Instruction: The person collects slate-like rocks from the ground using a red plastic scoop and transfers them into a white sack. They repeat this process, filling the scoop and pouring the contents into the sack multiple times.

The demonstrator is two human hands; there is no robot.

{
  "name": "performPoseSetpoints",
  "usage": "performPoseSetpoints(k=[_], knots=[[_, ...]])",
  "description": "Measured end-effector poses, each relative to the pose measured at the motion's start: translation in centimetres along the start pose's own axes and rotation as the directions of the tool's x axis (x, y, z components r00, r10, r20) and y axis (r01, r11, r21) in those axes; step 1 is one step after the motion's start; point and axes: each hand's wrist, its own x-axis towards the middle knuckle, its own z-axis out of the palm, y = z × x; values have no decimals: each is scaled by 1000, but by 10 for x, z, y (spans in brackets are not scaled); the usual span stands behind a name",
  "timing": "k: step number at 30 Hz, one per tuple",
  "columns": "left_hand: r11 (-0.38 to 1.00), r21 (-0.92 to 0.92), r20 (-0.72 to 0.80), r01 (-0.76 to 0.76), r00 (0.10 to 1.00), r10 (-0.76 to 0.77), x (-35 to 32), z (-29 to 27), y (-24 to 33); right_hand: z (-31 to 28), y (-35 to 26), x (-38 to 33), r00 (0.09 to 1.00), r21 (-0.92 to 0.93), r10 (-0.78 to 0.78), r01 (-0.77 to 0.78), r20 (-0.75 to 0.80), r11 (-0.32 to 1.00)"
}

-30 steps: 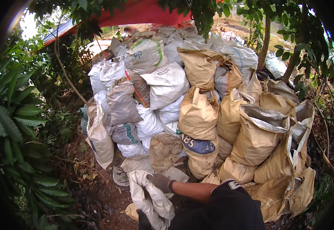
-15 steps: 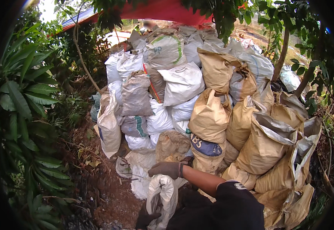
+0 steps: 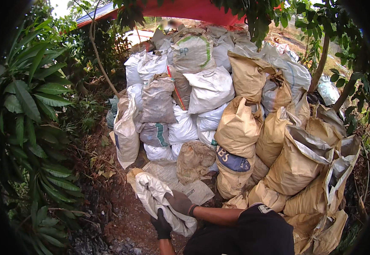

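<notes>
A whitish woven sack (image 3: pixel 149 193), limp and crumpled with a tan end, hangs between my gloved hands above the dirt. My left hand (image 3: pixel 161 225), in a dark glove, grips its lower left edge. My right hand (image 3: pixel 180 202), in a grey-brown glove, is closed on its right side, with some fingers hidden in the folds. Just beyond the sack, a flattened pale sack (image 3: pixel 197 192) lies on the ground. A dirty brown sack (image 3: pixel 195 161) sits behind that, against the pile.
Filled white sacks (image 3: pixel 210 91) are stacked ahead, with tan paper sacks (image 3: pixel 297 163) to the right, several open-topped. Leafy plants (image 3: pixel 40 140) crowd the left. A red tarp (image 3: pixel 185 10) hangs over the back, where a person (image 3: pixel 172 24) is partly visible.
The held sack has swung up and left, away from my body, spreading out between my hands. Both hands have shifted with it, and the flattened sack behind is more exposed.
</notes>
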Motion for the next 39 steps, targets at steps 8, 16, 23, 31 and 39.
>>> performPoseSetpoints(k=[8,16,23,31,39], knots=[[811,88,360,578,741,-567,-15,-173,-25,-131,78,44,915,-132,-381,397,133,908],[787,609,469,-93,843,-263,-22,-130,40,-138,-9,28,703,-256,-655,712,277,654],[884,450,384,-123,921,-67,17,-57,-2,-61,-56,38,927,188,-374,364,19,912],[994,-50,-124,97,987,-102,21,-70,23,-35,22,-41,997,-264,-72,61,-32,963],[969,247,62,26,997,-42,28,-147,5,-69,79,-16,998,-598,-66,57,6,800]])
